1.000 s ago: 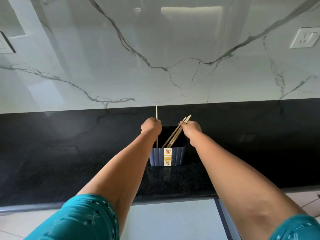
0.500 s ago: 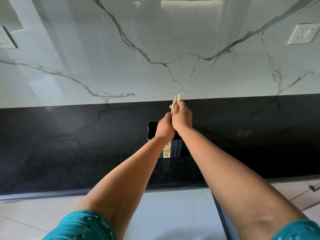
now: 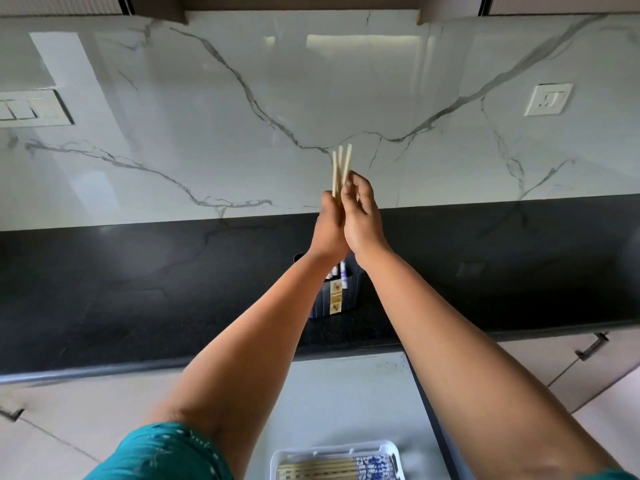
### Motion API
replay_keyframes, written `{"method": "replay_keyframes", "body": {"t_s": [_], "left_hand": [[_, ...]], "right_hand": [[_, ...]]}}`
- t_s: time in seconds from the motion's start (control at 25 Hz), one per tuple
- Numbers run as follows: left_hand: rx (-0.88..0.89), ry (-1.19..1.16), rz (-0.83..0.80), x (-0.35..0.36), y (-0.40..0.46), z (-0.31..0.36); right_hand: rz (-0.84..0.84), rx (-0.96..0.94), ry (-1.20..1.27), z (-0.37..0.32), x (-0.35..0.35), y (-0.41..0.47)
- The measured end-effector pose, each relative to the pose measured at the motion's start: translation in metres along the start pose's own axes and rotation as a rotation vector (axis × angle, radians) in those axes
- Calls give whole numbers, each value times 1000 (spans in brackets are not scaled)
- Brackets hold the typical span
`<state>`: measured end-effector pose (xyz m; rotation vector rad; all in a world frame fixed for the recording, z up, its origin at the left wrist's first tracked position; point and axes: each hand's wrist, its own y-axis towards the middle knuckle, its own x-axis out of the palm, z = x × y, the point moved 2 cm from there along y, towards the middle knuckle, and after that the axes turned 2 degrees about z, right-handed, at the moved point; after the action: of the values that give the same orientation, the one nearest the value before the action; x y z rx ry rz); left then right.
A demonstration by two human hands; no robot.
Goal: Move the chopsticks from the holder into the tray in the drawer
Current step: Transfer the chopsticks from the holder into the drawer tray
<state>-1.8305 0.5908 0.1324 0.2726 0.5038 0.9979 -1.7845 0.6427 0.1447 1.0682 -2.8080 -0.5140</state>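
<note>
My left hand point(image 3: 329, 226) and my right hand point(image 3: 362, 216) are pressed together around a small bundle of pale wooden chopsticks point(image 3: 341, 166), held upright above the holder. Their tops stick out past my fingers; their blue-and-white lower ends show below my wrists. The dark blue ribbed holder point(image 3: 349, 296) stands on the black counter under my hands, partly hidden by my forearms. At the bottom edge, a clear white tray point(image 3: 284, 457) lies in the open drawer with several chopsticks in it.
The black granite counter point(image 3: 138, 289) runs left to right under a white marble backsplash. The open drawer's grey floor point(image 3: 346, 393) is between my arms. Cabinet handles point(image 3: 590, 346) sit at the right and lower left. A wall socket point(image 3: 548, 98) is at the upper right.
My two hands came together from either side of the holder, gathered the chopsticks into one bundle and lifted them up out of the holder. The view has tilted down, showing the drawer tray.
</note>
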Motion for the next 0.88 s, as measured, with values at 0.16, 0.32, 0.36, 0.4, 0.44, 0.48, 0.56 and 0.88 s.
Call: {"method": "replay_keyframes", "body": {"t_s": [0.16,0.32,0.36,0.4,0.44,0.48,0.56,0.88], "left_hand": [[-207,-604,179,-19,-40,16],[-387,-977,242,-28,-98,-3],[-444,-966,254,-26,-120,-13],[-510,-954,265,-25,-141,-25],[-593,-944,292,-26,-160,-38],[-684,-936,339,-30,-178,-54],[-864,-899,484,-45,-208,-93],[-1415,-585,401,-30,-357,-189]], "right_hand": [[-44,-69,-110,22,-22,-76],[-190,-239,-692,59,-19,-141],[-211,-256,-838,71,-19,-156],[-255,-239,-913,82,-21,-170],[-327,-242,-960,94,-25,-185],[-411,-235,-1002,107,-32,-199],[-588,-238,-1161,136,-51,-228],[-870,-97,-1406,210,-90,-311]]}}
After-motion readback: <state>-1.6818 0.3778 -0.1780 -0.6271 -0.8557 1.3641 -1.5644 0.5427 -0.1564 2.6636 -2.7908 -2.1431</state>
